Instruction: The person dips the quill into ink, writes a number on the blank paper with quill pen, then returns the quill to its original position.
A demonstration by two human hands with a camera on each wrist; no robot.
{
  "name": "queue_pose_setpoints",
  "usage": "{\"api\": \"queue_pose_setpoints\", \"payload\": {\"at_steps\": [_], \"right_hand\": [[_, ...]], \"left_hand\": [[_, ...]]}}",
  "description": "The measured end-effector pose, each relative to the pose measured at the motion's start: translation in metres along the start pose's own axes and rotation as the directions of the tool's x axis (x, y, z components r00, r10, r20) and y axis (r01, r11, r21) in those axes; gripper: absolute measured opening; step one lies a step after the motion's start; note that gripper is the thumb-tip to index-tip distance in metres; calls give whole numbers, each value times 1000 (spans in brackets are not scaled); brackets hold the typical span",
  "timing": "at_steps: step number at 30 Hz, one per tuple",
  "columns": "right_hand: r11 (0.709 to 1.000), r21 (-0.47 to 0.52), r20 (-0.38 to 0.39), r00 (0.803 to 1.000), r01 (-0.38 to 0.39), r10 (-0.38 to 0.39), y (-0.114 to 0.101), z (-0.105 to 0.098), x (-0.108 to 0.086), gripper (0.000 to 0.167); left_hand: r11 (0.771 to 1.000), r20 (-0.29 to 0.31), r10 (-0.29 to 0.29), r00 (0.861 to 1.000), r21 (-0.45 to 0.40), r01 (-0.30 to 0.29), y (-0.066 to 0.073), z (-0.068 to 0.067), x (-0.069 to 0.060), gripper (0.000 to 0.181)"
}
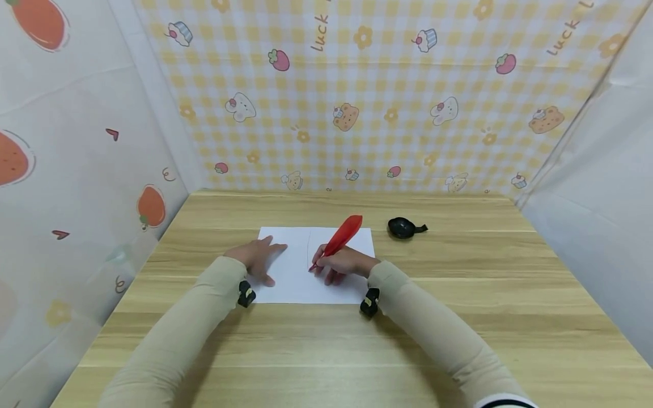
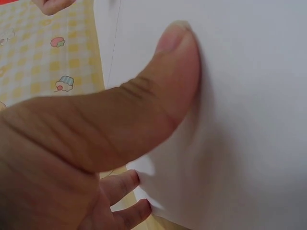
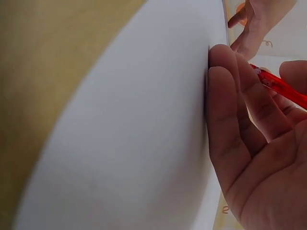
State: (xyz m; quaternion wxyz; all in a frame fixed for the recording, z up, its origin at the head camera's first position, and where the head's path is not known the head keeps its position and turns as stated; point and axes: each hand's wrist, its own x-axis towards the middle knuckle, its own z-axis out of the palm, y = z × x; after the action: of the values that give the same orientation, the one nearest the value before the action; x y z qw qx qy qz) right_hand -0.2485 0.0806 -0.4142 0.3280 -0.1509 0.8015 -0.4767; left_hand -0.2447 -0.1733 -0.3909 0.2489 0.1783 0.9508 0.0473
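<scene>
A sheet of white paper (image 1: pixel 291 289) lies on the wooden table, with a thin, slightly curved line running down its middle from the top edge. My right hand (image 1: pixel 339 263) pinches a red feather pen (image 1: pixel 344 233), its tip at the lower end of that line. In the right wrist view the red barrel (image 3: pixel 280 87) shows beside the thumb, and the lower fingers rest against the paper. On the sheet's left part lies my left hand (image 1: pixel 259 259), fingers and thumb spread. Its thumb (image 2: pixel 168 81) is large in the left wrist view.
Right of the paper's top corner sits a small black pan-shaped object (image 1: pixel 402 228) with a short handle. A yellow checked cloth (image 1: pixel 331 147) hangs behind the table (image 1: pixel 316 351), and white sheets hang at both sides. Each wrist wears a small black device.
</scene>
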Motion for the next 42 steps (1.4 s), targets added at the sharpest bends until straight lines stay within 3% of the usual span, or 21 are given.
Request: {"api": "queue_pose_setpoints", "payload": {"at_steps": [16,37,42], "right_hand": [[999,-48,63,998,6,-3,0,0,-14,14],[999,-37,179,984,15,-8,11,3,-28,13],[999,-44,191,981,14,-5,13,-2,-31,13]], "left_hand": [[999,-5,26,1000,43,-26,-2,0,3,97],[1000,5,13,1000,4,-13,-1,5,-1,96],[1000,-25,22,999,14,-21,-3,6,2,96]]}}
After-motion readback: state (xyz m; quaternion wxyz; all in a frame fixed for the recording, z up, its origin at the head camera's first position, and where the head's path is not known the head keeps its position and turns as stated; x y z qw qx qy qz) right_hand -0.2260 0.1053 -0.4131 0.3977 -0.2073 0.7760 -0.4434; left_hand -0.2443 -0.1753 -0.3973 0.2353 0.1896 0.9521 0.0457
